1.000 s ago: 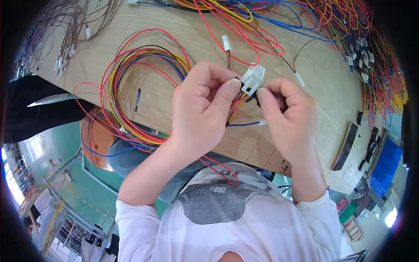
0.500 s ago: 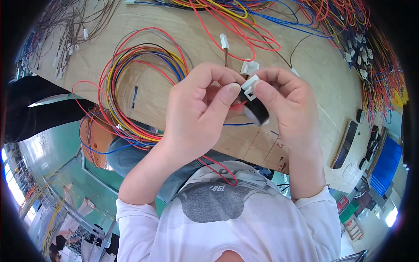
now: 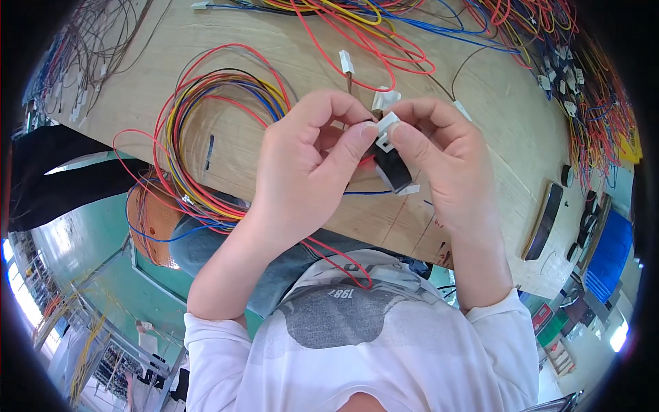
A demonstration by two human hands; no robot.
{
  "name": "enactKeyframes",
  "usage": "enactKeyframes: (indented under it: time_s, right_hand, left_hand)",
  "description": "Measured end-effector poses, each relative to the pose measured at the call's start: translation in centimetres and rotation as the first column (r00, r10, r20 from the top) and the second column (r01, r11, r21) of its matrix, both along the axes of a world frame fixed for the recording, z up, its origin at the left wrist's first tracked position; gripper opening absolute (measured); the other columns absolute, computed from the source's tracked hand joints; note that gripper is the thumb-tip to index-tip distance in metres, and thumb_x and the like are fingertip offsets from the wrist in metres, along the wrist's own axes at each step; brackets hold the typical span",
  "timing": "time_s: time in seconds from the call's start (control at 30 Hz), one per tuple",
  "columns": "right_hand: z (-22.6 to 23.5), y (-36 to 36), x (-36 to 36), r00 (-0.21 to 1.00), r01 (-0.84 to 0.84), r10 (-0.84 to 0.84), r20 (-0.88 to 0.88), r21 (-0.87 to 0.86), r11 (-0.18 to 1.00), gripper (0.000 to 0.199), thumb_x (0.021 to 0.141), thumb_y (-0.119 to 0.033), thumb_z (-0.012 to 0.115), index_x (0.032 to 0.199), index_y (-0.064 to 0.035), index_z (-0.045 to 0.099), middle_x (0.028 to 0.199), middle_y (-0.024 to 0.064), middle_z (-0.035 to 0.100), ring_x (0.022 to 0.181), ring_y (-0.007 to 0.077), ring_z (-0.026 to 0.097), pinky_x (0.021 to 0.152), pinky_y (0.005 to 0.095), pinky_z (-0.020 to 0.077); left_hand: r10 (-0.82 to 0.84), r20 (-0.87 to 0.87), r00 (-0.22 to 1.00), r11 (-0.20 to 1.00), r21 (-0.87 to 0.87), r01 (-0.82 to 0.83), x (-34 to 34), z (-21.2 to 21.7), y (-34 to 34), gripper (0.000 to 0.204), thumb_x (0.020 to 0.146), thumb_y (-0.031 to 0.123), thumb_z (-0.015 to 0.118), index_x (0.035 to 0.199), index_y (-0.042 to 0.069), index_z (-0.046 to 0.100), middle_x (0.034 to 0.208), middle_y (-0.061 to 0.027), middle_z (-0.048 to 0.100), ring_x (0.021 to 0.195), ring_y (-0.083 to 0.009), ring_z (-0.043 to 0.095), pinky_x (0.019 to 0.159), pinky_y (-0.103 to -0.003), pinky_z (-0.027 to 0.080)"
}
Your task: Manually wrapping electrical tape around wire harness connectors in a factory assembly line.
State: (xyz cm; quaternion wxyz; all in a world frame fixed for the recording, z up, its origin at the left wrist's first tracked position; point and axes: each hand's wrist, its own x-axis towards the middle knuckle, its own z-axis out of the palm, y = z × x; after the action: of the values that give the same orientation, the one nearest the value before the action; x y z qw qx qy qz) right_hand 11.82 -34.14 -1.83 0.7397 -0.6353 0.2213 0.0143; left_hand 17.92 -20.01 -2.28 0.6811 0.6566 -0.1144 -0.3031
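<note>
while i bend over the wooden table (image 3: 508,137), both my hands meet just above the middle of the frame around a small white connector (image 3: 386,130). my left hand (image 3: 309,161) has its thumb and fingertips closed on the connector's left side, though what the curled fingers behind press against is hidden from me. my right hand (image 3: 446,158) is clamped on the other side, thumb on the white plastic and index finger bent over from above. just below the connector, between my hands, sits a black object (image 3: 393,169) with a paler end; i cannot tell what it is. another white connector (image 3: 388,98) shows right behind my fingertips, and a slim white plug (image 3: 346,62) on a brown wire lies above my left hand. a big coil of wires (image 3: 173,141), red, yellow, blue and black, rests left of centre, its lower edge near my left forearm. more bundled wires (image 3: 357,9) run along the top edge, a thick tangle (image 3: 590,117) fills the upper right, and thin brown wires (image 3: 113,44) spread across the upper left.
</note>
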Motion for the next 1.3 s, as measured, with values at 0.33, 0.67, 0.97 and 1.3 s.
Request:
enactKeyframes:
  time_s: [0.33, 0.67, 0.97, 1.3]
  right_hand:
    - [-0.6, 0.7, -0.6, 1.0, -0.02, 0.018, -0.021, -0.087, 0.996, 0.036, 0.075, -0.003, 0.06, 0.109, 0.0025, 0.051, 0.08, 0.0011, 0.054, 0.06, 0.0043, 0.046, 0.055, 0.0195, 0.0399]
    - [-1.0, 0.5, -0.8, 0.998, -0.065, 0.069, 0.004, -0.259, 0.964, 0.008, 0.075, -0.005, 0.058, 0.079, 0.0018, 0.058, 0.074, 0.0021, 0.051, 0.054, 0.0041, 0.041, 0.047, 0.0196, 0.0326]
    - [-0.6, 0.2, -0.8, 0.994, -0.06, 0.08, 0.078, -0.23, 0.971, 0.019, 0.073, -0.006, 0.06, 0.091, 0.0007, 0.057, 0.079, 0.0014, 0.056, 0.065, 0.0062, 0.047, 0.058, 0.0197, 0.0368]
    - [0.1, -0.1, -0.8, 0.91, -0.208, 0.23, 0.344, -0.101, 0.973, 0.017, 0.069, -0.001, 0.066, 0.086, 0.0004, 0.06, 0.082, 0.0037, 0.055, 0.072, 0.0093, 0.048, 0.063, 0.0219, 0.0372]
  left_hand:
    - [0.176, 0.063, 0.982, 0.983, -0.053, -0.173, -0.4, -1.6, -0.5, 0.006, 0.084, 0.004, 0.053, 0.086, 0.0, 0.05, 0.073, -0.0013, 0.054, 0.063, -0.0035, 0.05, 0.052, -0.017, 0.042]
    - [0.273, 0.024, 0.962, 0.962, -0.036, -0.272, -0.4, -1.3, -0.9, 0.006, 0.084, 0.005, 0.053, 0.084, 0.0, 0.05, 0.069, -0.0013, 0.055, 0.055, -0.0024, 0.048, 0.046, -0.016, 0.039]
    - [0.069, -0.204, 0.976, 0.983, -0.152, -0.101, 0.4, -0.5, 0.4, 0.009, 0.081, 0.006, 0.057, 0.083, 0.0, 0.051, 0.07, -0.0027, 0.056, 0.059, -0.0036, 0.052, 0.05, -0.015, 0.041]
    - [-0.287, -0.597, 0.749, 0.933, -0.352, 0.076, 1.3, 0.1, 1.8, 0.018, 0.076, 0.012, 0.065, 0.082, 0.0, 0.052, 0.067, -0.0039, 0.055, 0.056, -0.0082, 0.052, 0.046, -0.017, 0.038]
